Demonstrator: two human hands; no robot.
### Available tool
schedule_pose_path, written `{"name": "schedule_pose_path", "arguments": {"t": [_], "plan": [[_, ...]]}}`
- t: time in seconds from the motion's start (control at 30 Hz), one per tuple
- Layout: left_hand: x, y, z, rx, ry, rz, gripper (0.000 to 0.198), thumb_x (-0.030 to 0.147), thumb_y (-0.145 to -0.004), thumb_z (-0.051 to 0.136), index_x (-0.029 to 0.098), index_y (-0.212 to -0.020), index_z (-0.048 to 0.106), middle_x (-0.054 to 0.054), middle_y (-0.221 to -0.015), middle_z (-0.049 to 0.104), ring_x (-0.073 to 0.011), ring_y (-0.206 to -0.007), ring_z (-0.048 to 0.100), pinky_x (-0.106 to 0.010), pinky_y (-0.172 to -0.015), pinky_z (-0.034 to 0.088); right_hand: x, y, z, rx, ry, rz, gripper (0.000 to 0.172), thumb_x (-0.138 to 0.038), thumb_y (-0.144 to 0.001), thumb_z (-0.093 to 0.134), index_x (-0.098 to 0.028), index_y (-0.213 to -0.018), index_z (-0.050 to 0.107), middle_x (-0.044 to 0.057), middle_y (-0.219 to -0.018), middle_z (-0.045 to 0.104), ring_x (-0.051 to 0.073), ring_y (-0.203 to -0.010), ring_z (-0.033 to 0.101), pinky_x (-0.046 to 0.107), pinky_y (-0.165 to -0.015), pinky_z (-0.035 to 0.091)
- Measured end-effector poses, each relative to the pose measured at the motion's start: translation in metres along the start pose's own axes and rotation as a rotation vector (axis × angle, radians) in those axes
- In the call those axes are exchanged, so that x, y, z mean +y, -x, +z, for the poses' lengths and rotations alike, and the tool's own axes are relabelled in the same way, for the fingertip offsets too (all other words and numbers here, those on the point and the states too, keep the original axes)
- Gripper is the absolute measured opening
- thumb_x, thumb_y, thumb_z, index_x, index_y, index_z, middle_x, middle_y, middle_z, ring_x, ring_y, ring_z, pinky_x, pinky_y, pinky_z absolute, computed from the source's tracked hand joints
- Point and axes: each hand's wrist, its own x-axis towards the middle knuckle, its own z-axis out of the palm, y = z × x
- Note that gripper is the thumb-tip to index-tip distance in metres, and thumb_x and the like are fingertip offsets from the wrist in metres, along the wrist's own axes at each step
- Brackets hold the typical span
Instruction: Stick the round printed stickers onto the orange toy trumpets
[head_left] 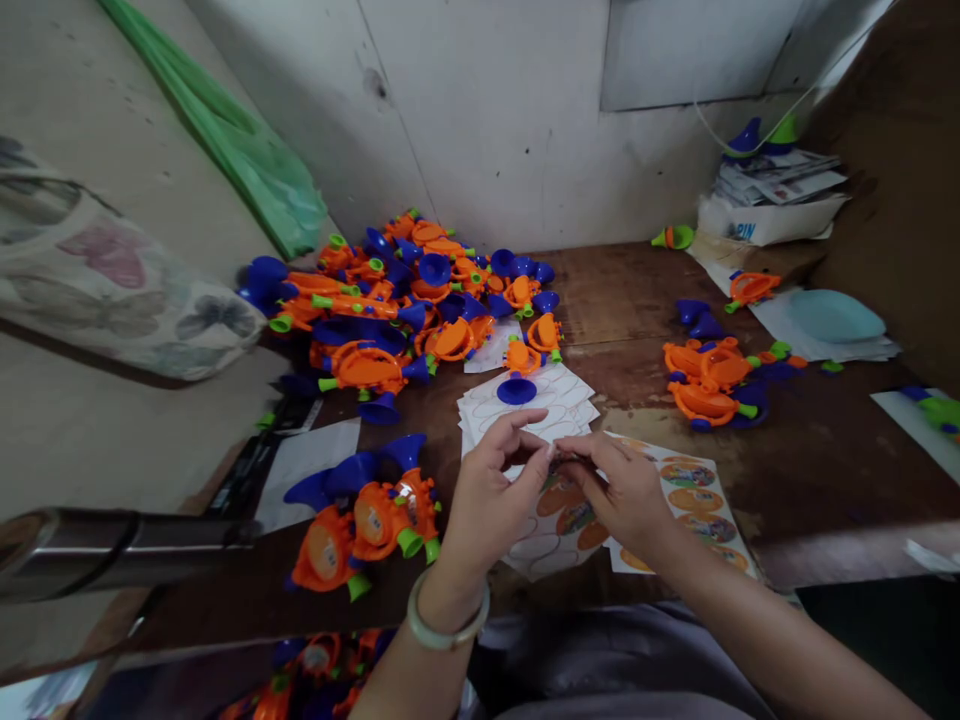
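Note:
My left hand and my right hand meet fingertip to fingertip above the paper. The thumb and fingers of each are pinched; whatever small thing lies between them is too hidden to name. Right below them is a sticker sheet with orange ovals and bare white outlines. Another sticker sheet, full of orange oval stickers, lies by my right wrist. Just beyond my hands, a toy trumpet, orange with a blue bell, rests on a stack of white backing sheets.
A big heap of toy trumpets fills the back left. Several stickered trumpets stand left of my hands, near a steel cylinder. Further trumpets lie at right. A paper-filled box and a turquoise lid-like disc are at back right.

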Motion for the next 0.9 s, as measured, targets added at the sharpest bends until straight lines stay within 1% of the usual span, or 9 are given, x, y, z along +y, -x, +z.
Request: {"name": "schedule_pose_path", "arguments": {"t": [0.17,0.33,0.47,0.53,0.57,0.63,0.73,0.8,0.9], "plan": [[0.006,0.0,0.005,0.011,0.097,-0.125,0.035,0.029,-0.077,0.073,0.016,-0.109,0.067,0.006,-0.067,0.064,-0.0115,-0.063,0.059,-0.024,-0.063,0.045,-0.004,0.006,-0.003,0.065,-0.03,-0.071,0.028,-0.011,-0.106,0.058,-0.027,-0.117,0.078,0.003,-0.097,0.081,0.017,-0.086,0.08,0.027,-0.076,0.067],[0.003,-0.001,0.006,0.0,0.178,-0.201,0.038,0.031,-0.076,0.073,0.016,-0.109,0.064,0.009,-0.065,0.058,-0.0096,-0.056,0.048,-0.023,-0.056,0.038,-0.009,0.014,-0.01,0.045,-0.088,-0.126,0.021,-0.014,-0.106,0.065,-0.029,-0.111,0.08,-0.002,-0.085,0.076,0.013,-0.067,0.071,0.024,-0.061,0.059],[0.003,-0.008,-0.005,0.101,0.107,-0.131,0.038,0.032,-0.077,0.075,0.017,-0.11,0.063,0.007,-0.069,0.062,-0.0111,-0.06,0.051,-0.024,-0.057,0.038,-0.025,0.019,-0.02,0.034,0.218,-0.423,0.026,-0.011,-0.099,0.073,-0.036,-0.101,0.08,-0.005,-0.101,0.078,0.019,-0.096,0.07,0.037,-0.094,0.059],[0.003,-0.011,-0.011,0.084,0.057,-0.102,0.037,0.032,-0.079,0.075,0.017,-0.111,0.062,0.005,-0.071,0.064,-0.0124,-0.063,0.055,-0.024,-0.058,0.039,-0.031,0.019,-0.024,0.03,0.268,-0.48,0.027,-0.012,-0.096,0.077,-0.039,-0.099,0.079,-0.008,-0.11,0.075,0.02,-0.11,0.066,0.039,-0.108,0.055],[0.003,-0.012,-0.013,0.041,0.047,-0.098,0.037,0.032,-0.08,0.075,0.018,-0.112,0.062,0.004,-0.072,0.066,-0.0128,-0.063,0.056,-0.024,-0.059,0.04,-0.032,0.019,-0.025,0.043,0.254,-0.447,0.028,-0.012,-0.097,0.076,-0.039,-0.104,0.078,-0.006,-0.116,0.072,0.021,-0.119,0.063,0.04,-0.112,0.055],[0.003,-0.013,-0.015,-0.038,0.043,-0.089,0.035,0.032,-0.083,0.073,0.018,-0.114,0.062,0.004,-0.074,0.067,-0.0133,-0.064,0.057,-0.025,-0.06,0.042,-0.03,0.017,-0.024,0.079,0.182,-0.304,0.04,-0.011,-0.1,0.069,-0.038,-0.129,0.073,0.002,-0.133,0.064,0.026,-0.136,0.057,0.044,-0.115,0.057],[0.002,-0.014,-0.015,-0.068,0.014,-0.054,0.032,0.029,-0.083,0.073,0.019,-0.112,0.062,0.003,-0.074,0.066,-0.0142,-0.065,0.058,-0.026,-0.062,0.044,-0.022,0.015,-0.019,0.159,0.05,-0.192,0.079,-0.006,-0.1,0.064,-0.042,-0.167,0.043,0.009,-0.156,0.048,0.028,-0.144,0.057,0.047,-0.112,0.062],[0.0,-0.015,-0.014,-0.065,0.002,-0.041,0.031,0.029,-0.084,0.072,0.02,-0.111,0.062,0.003,-0.073,0.065,-0.0145,-0.064,0.057,-0.026,-0.062,0.044,-0.015,0.014,-0.013,0.191,0.021,-0.169,0.093,-0.008,-0.1,0.068,-0.047,-0.173,0.028,0.01,-0.16,0.044,0.028,-0.145,0.057,0.048,-0.113,0.063],[-0.004,-0.016,-0.015,-0.054,-0.005,-0.001,0.03,0.033,-0.087,0.07,0.02,-0.113,0.062,0.002,-0.077,0.066,-0.0145,-0.066,0.059,-0.025,-0.062,0.044,-0.007,0.015,-0.006,0.095,0.0,-0.093,0.088,-0.011,-0.104,0.064,-0.045,-0.175,0.024,0.013,-0.156,0.05,0.028,-0.138,0.064,0.049,-0.105,0.068]]}}
